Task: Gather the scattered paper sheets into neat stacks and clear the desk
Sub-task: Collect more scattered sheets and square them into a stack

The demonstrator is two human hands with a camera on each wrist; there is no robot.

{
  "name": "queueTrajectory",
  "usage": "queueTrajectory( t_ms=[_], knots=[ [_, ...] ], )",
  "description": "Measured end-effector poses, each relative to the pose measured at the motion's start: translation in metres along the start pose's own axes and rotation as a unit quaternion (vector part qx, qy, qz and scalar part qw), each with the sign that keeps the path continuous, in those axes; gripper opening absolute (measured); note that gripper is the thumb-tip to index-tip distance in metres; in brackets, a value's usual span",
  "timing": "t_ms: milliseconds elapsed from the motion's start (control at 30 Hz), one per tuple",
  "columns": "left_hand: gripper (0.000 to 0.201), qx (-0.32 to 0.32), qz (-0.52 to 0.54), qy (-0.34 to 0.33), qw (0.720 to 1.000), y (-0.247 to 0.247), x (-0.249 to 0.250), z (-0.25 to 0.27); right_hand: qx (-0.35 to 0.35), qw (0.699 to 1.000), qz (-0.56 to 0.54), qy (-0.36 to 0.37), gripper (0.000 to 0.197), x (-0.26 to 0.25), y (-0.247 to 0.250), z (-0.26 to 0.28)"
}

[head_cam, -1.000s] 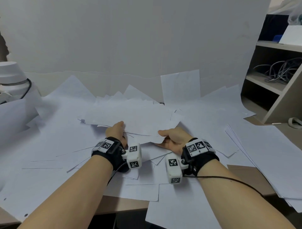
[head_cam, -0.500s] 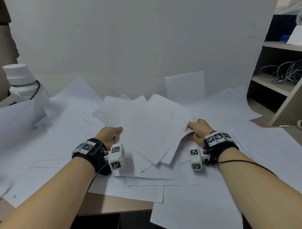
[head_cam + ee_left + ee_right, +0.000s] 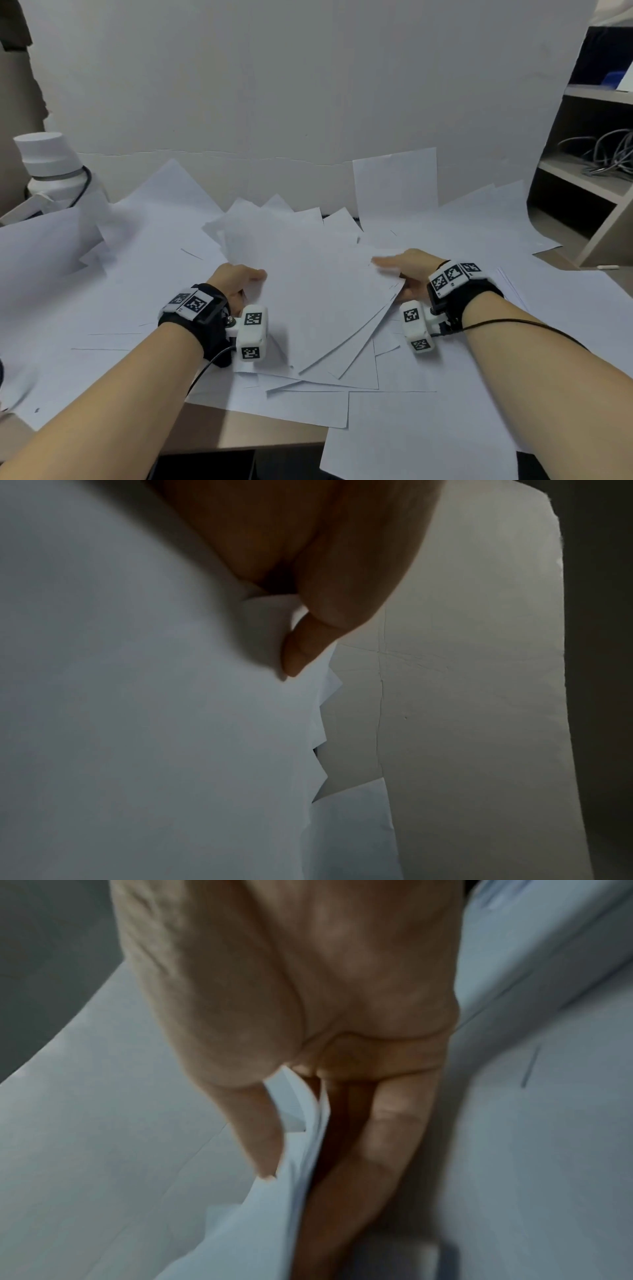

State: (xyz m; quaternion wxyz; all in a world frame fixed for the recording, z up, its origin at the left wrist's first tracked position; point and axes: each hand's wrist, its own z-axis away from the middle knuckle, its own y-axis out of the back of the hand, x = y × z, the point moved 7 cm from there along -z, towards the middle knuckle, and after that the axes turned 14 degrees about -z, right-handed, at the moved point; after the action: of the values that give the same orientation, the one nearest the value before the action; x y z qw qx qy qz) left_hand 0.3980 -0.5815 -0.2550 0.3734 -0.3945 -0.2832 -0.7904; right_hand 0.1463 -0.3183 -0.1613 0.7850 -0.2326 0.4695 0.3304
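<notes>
A loose bundle of white paper sheets (image 3: 308, 284) is held between both hands in the middle of the desk, its corners fanned out at the far and near ends. My left hand (image 3: 239, 279) grips the bundle's left edge, thumb on top (image 3: 301, 653). My right hand (image 3: 404, 270) grips the right edge, thumb above the sheets and fingers (image 3: 387, 1123) beneath them. Many more scattered sheets (image 3: 137, 308) cover the desk around and under the bundle. A rough pile of sheets (image 3: 565, 308) lies at the right.
A white bottle (image 3: 51, 168) stands at the far left. A white board (image 3: 308, 85) lines the back, with one sheet (image 3: 395, 185) leaning on it. A shelf unit with cables (image 3: 603, 161) stands at the right. Sheets overhang the desk's wooden front edge (image 3: 239, 431).
The hands moved apart, from close together at the bundle's near edge to its left and right sides. The bundle turned lengthwise and its sheets drew closer together.
</notes>
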Motion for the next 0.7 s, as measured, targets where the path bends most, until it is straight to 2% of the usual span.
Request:
queueTrajectory(
  t_ms=[33, 67, 133, 233, 300, 367, 433, 467, 500, 533, 567, 633, 700],
  knots=[
    [0.088, 0.007, 0.038, 0.005, 0.999, 0.001, -0.002, -0.005, 0.005, 0.999, 0.054, -0.006, 0.039, 0.0, -0.003, 0.002],
    [0.066, 0.017, 0.038, -0.001, 0.999, -0.009, 0.011, 0.039, 0.016, 0.995, 0.097, -0.006, 0.038, 0.001, -0.005, 0.002],
    [0.036, 0.072, 0.067, -0.013, 0.995, -0.017, 0.019, 0.073, 0.034, 0.985, 0.168, 0.022, 0.037, -0.004, -0.011, 0.006],
    [0.02, 0.122, 0.136, -0.027, 0.983, -0.025, 0.018, 0.076, 0.057, 0.98, 0.184, 0.055, 0.038, -0.001, -0.015, 0.007],
    [0.015, 0.118, 0.153, -0.017, 0.981, -0.029, 0.015, 0.075, 0.074, 0.984, 0.159, 0.042, 0.027, 0.007, -0.01, 0.009],
    [0.017, 0.106, 0.119, -0.021, 0.987, -0.029, 0.016, 0.077, 0.12, 0.978, 0.156, 0.061, 0.015, 0.003, 0.0, 0.007],
    [0.029, 0.121, 0.088, -0.028, 0.988, -0.023, 0.017, 0.078, 0.207, 0.95, 0.202, 0.118, 0.011, -0.017, 0.013, 0.008],
    [0.028, 0.133, 0.073, -0.032, 0.988, -0.02, 0.019, 0.079, 0.245, 0.932, 0.221, 0.151, 0.011, -0.028, 0.017, 0.012],
    [0.023, 0.137, 0.062, -0.035, 0.988, -0.017, 0.02, 0.078, 0.267, 0.921, 0.23, 0.164, 0.02, -0.036, 0.018, 0.012],
    [0.019, 0.14, 0.053, -0.037, 0.988, -0.015, 0.021, 0.078, 0.263, 0.919, 0.238, 0.173, 0.022, -0.041, 0.015, 0.013],
    [0.019, 0.144, 0.053, -0.043, 0.987, -0.013, 0.022, 0.076, 0.237, 0.927, 0.239, 0.164, 0.015, -0.043, 0.007, 0.01],
    [0.025, 0.134, 0.063, -0.055, 0.987, -0.015, 0.02, 0.074, 0.174, 0.952, 0.227, 0.109, 0.005, -0.037, -0.008, 0.001],
    [0.029, 0.125, 0.082, -0.071, 0.986, -0.018, 0.019, 0.074, 0.114, 0.974, 0.191, 0.052, 0.015, -0.028, -0.019, -0.007]
  ],
)
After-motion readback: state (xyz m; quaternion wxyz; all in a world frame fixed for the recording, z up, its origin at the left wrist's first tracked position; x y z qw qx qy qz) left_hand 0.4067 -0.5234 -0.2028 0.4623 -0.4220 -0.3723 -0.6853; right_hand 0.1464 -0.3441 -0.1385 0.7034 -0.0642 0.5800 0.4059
